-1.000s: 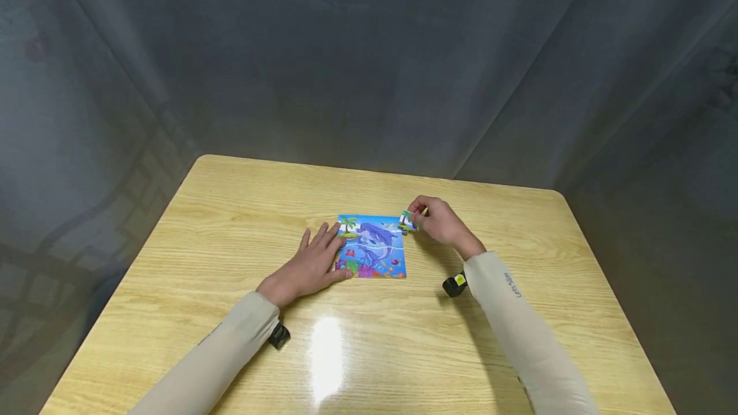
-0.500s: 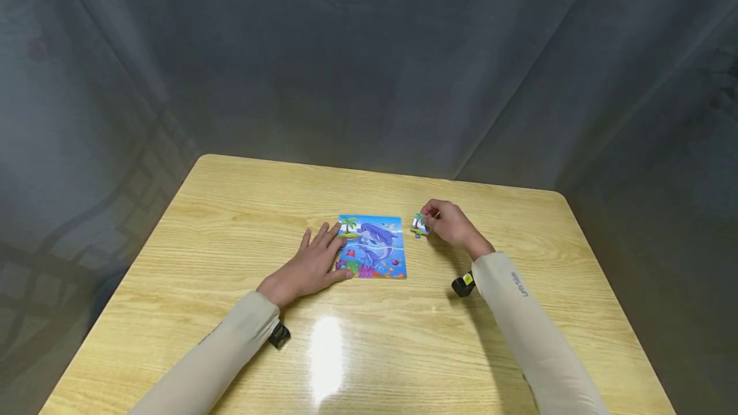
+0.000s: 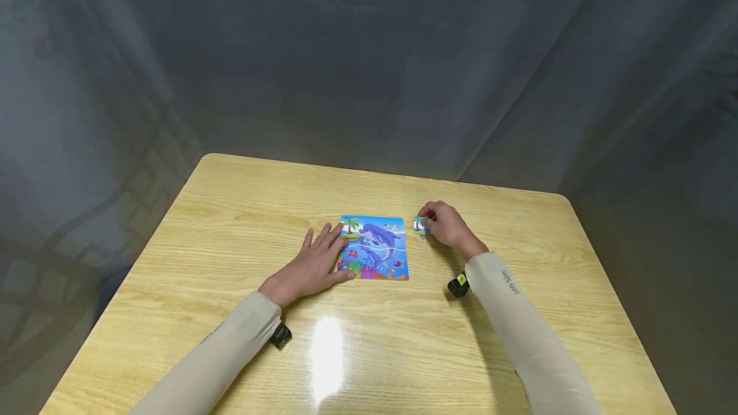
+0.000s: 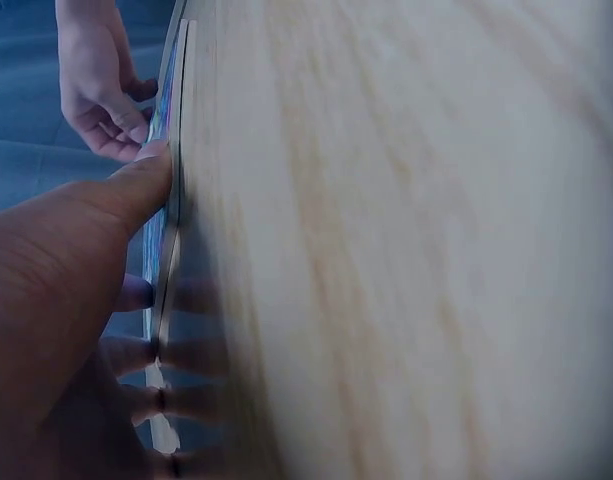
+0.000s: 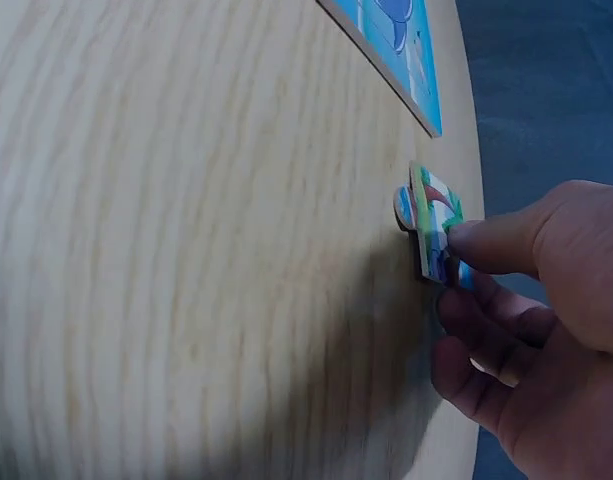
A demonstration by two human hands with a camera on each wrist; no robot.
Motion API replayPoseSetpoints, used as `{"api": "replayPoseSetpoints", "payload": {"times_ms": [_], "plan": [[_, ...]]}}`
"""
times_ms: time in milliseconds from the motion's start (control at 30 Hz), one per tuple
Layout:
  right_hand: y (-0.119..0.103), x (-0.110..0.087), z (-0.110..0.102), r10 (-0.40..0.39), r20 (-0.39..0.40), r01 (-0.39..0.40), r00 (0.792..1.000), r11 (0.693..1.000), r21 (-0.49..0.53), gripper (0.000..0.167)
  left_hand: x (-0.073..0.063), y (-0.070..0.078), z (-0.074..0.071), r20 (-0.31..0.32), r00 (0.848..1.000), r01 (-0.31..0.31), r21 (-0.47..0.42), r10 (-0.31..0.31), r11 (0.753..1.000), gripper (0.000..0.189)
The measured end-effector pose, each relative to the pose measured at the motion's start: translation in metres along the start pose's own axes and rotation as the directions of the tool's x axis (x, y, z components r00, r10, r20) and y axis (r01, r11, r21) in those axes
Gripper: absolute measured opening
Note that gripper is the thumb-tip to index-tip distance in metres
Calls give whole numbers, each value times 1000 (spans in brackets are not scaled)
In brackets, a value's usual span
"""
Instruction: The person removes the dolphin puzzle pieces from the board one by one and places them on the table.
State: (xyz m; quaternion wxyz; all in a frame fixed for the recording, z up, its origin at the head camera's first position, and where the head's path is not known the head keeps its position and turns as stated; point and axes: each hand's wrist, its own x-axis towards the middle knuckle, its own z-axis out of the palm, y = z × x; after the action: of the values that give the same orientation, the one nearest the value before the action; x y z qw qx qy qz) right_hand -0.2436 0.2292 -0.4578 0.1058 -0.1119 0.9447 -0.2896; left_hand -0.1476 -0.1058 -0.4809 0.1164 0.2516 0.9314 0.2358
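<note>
While the left hand [image 3: 311, 268] lies with its fingers spread over the left edge of the puzzle [image 3: 377, 245], its thumb at the near left corner, the dolphin board rests flat on the desk [image 3: 380, 344]. The board, evidently stiff and light, should slide readily on the smooth surface; flat fingers at a border would steady it. To its right, just beside but apart, is the loose piece [image 5: 436, 225], printed with a palm tree and bearing a rounded knob. Its visible edge suggests thick card or thin wood: light, rigid, perhaps slippery on the printed face, and weakest at the knob, so opposite sides of the body offer the best hold. Farthest right, the right hand [image 3: 450, 226] pinches this piece between thumb and fingers; whether it touches the desk cannot be told.
</note>
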Motion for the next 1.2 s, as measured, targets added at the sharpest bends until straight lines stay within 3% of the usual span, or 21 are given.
{"api": "replayPoseSetpoints", "payload": {"times_ms": [600,1200], "plan": [[-4,0,8,-6,-59,2,998,998,-69,16,-1,2,0,-3,1000,3,-4,-3,1000,75],[-40,6,23,-89,-11,87,996,992,-87,14,0,5,-2,6,1000,11,3,-11,1000,74]]}}
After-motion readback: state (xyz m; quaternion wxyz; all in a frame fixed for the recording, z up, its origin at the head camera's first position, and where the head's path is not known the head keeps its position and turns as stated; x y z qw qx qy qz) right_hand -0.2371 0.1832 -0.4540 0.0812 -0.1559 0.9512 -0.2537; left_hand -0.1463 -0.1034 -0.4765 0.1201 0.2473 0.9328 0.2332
